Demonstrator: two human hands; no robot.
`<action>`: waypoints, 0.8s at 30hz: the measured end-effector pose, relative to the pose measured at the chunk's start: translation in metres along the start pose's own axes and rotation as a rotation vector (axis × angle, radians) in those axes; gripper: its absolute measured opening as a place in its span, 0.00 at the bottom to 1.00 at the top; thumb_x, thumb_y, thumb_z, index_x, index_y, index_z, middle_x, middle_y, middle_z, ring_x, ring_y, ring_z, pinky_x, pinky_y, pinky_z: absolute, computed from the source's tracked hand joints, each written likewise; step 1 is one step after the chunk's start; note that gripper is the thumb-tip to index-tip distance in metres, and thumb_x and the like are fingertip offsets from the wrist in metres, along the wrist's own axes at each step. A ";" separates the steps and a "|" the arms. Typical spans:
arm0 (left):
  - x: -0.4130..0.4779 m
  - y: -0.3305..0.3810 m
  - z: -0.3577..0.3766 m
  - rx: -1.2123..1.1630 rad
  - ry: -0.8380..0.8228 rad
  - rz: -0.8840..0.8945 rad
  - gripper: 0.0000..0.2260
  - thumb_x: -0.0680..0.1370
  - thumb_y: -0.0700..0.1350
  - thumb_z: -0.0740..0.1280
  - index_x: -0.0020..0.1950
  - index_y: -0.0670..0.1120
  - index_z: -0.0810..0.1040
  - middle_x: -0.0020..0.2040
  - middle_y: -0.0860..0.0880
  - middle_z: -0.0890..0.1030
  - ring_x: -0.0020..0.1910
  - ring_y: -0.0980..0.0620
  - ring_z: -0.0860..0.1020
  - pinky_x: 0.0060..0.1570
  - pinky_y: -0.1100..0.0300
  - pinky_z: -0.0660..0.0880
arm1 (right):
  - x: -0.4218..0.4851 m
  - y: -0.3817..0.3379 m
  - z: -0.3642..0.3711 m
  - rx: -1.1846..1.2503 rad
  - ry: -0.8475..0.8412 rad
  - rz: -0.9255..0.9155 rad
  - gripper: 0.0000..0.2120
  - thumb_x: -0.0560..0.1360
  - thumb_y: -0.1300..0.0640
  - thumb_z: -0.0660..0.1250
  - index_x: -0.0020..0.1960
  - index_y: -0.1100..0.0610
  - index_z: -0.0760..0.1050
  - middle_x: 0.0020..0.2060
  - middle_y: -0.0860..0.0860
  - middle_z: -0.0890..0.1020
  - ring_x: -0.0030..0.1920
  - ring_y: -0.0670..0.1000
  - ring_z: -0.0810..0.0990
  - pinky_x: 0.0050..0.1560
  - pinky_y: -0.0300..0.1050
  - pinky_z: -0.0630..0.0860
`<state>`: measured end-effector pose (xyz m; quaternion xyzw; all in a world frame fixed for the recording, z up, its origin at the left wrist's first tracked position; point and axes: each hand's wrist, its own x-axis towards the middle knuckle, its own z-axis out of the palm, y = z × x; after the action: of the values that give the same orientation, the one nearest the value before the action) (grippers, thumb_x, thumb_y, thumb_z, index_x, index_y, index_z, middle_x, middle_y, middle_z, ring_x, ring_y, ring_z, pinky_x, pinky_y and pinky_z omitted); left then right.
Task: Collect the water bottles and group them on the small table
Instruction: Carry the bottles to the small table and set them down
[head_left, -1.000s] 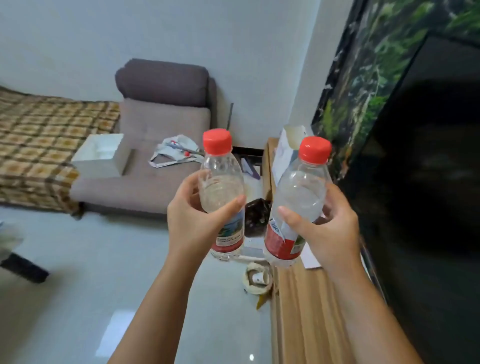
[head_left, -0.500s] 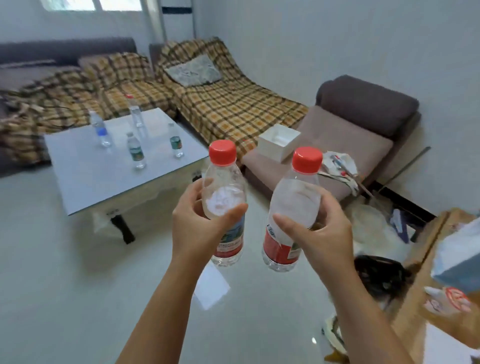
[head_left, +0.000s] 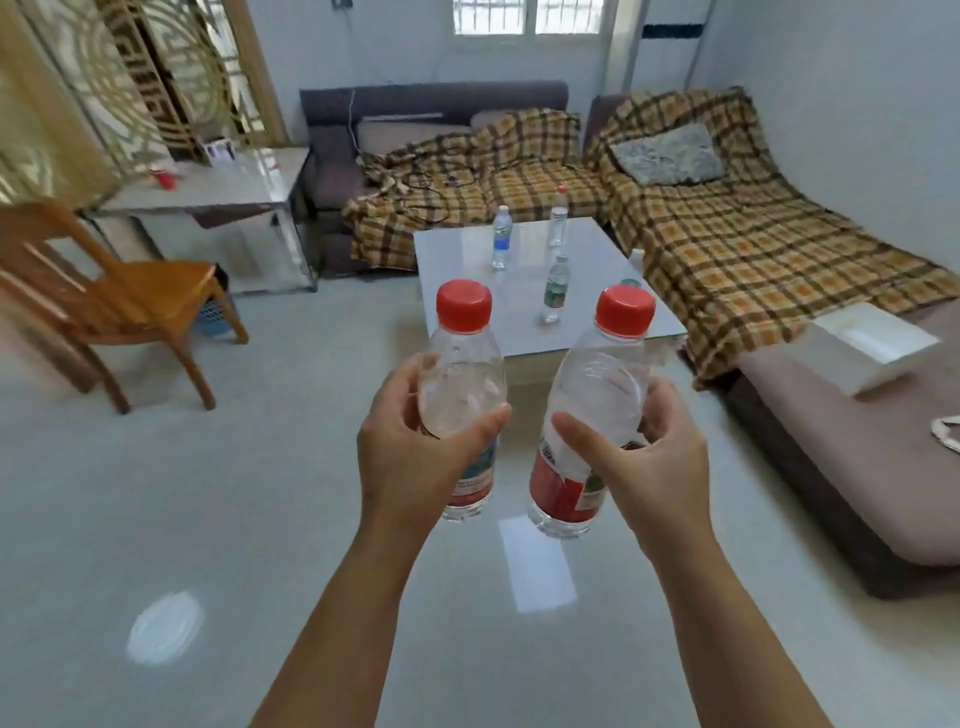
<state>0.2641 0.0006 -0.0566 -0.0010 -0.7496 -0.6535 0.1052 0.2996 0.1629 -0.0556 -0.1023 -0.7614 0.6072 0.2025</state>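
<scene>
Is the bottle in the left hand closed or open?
Closed: a red cap sits on the bottle that the left hand holds upright.

I saw a chair (head_left: 130, 296) left of the sofa (head_left: 519, 171), a desk (head_left: 218, 182) between them, a white box (head_left: 872, 345) at its right.

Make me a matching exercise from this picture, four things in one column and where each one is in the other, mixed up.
Things
1. clear red-capped bottle with the mostly red label
2. clear bottle with the blue label
3. wooden chair
4. white open box

Places
A. standing on the small white table
B. on the brown sofa seat at the right
C. held in the right hand
D. on the floor at the left

Pairs: 1-C, 2-A, 3-D, 4-B
</scene>
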 end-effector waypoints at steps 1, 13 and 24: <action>0.006 -0.005 -0.016 0.024 0.031 0.008 0.28 0.62 0.47 0.77 0.60 0.52 0.73 0.52 0.56 0.79 0.50 0.62 0.77 0.45 0.66 0.75 | 0.001 -0.002 0.018 0.007 -0.034 -0.009 0.29 0.61 0.50 0.77 0.59 0.47 0.71 0.53 0.44 0.79 0.53 0.46 0.78 0.46 0.37 0.75; 0.101 -0.049 -0.114 0.122 0.345 -0.064 0.27 0.62 0.54 0.75 0.59 0.52 0.73 0.56 0.52 0.78 0.54 0.50 0.77 0.53 0.48 0.78 | 0.070 -0.004 0.178 -0.006 -0.274 -0.088 0.27 0.61 0.52 0.77 0.57 0.48 0.73 0.49 0.43 0.80 0.50 0.45 0.79 0.44 0.37 0.76; 0.285 -0.069 -0.128 0.141 0.505 -0.059 0.29 0.61 0.57 0.75 0.58 0.49 0.74 0.54 0.51 0.80 0.54 0.49 0.78 0.50 0.50 0.79 | 0.237 -0.009 0.301 -0.005 -0.417 -0.162 0.30 0.62 0.51 0.77 0.61 0.50 0.71 0.53 0.45 0.79 0.52 0.44 0.77 0.46 0.32 0.72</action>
<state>-0.0045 -0.1737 -0.0630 0.1915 -0.7431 -0.5818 0.2696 -0.0428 -0.0101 -0.0579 0.0864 -0.7939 0.5952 0.0888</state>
